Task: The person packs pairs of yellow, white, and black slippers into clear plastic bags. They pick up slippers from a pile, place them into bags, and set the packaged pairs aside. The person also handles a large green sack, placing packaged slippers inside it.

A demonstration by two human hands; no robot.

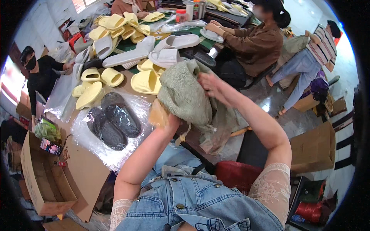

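A grey-green woven sack [185,90] is bunched up in front of me, its lower part hanging past the table's near edge. My left hand [169,120] is closed on the sack's lower left side, its fingers partly hidden by the cloth. A blurred tan-orange patch [157,114] lies against that hand; I cannot make out what it is. On the sack's upper right edge, my right hand [212,86] has its fingers curled at the fabric, slightly smeared by motion. Just left of the sack, a pair of black slippers [117,122] lies in clear plastic wrap.
Yellow slippers [89,95] and grey slippers [131,53] are heaped across the table. A long open cardboard box [44,177] stands at left by a phone [51,146]. Coworkers stand at left and far right; another person [254,46] sits across the table, hands on a slipper.
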